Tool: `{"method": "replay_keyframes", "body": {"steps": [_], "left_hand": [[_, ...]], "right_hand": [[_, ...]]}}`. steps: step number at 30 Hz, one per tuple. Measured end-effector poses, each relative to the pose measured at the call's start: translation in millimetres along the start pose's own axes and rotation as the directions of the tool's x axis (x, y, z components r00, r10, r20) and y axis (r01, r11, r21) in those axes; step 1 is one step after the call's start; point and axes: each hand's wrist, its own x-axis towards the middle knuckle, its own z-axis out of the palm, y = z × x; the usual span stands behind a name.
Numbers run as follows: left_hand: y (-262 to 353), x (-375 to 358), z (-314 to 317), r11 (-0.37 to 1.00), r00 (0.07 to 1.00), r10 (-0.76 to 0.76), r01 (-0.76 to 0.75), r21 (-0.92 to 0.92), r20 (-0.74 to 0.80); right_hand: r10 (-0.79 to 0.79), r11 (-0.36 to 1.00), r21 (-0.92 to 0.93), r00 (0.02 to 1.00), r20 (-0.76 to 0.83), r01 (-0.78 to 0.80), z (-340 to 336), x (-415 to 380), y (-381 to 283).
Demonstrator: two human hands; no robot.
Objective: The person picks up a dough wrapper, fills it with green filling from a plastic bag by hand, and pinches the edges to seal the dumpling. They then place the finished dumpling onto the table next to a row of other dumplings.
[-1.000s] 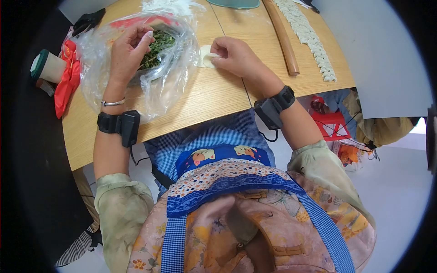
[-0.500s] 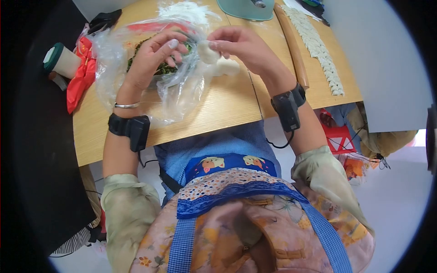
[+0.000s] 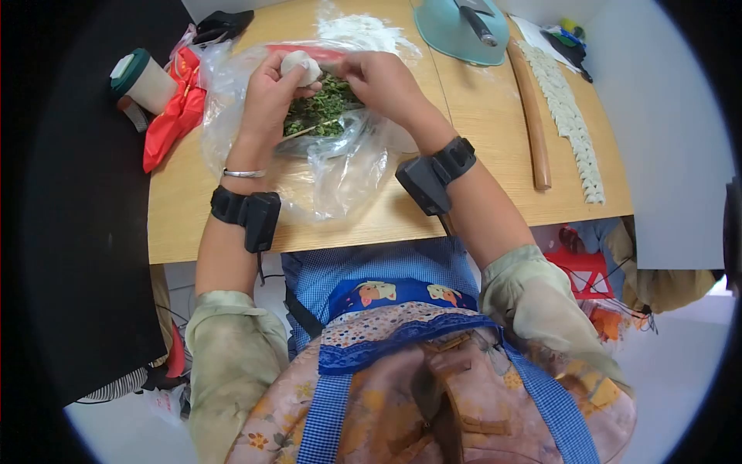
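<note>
A round white dumpling wrapper [image 3: 302, 66] is held in my left hand [image 3: 267, 99], between thumb and fingers, above the far left side of the filling. My right hand [image 3: 386, 87] has its fingers curled together at the right edge of the chopped green filling [image 3: 328, 104]. Whatever those fingers may hold is hidden from me. The filling lies in a container whose edges are mostly covered by a clear plastic bag [image 3: 328, 182]. A thin light stick [image 3: 308, 131] rests across the near side of the filling.
White flour [image 3: 363, 32] is spread at the back. A green basin [image 3: 464, 35] with a dark-handled tool [image 3: 478, 27] stands right of it. A rolling pin [image 3: 532, 124] lies beside rows of shaped dumplings [image 3: 564, 116]. A lidded cup [image 3: 144, 81] and red bag [image 3: 176, 112] are at left.
The wrapper has passed from my right hand to my left. My right hand has come in toward the filling, fingers curled. The whole view has shifted, with the table appearing further right.
</note>
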Motion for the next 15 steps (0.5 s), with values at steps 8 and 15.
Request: {"method": "replay_keyframes", "body": {"steps": [8, 15], "left_hand": [[-3, 1, 1, 0.997, 0.997, -0.077, 0.078, 0.009, -0.012], [-5, 1, 0, 0.995, 0.996, -0.091, 0.091, 0.030, -0.005]], "right_hand": [[-0.087, 0.938, -0.338, 0.996, -0.005, 0.080, -4, -15, 20], [-0.091, 0.923, -0.367, 0.992, 0.090, 0.118, -2, -19, 18]]}}
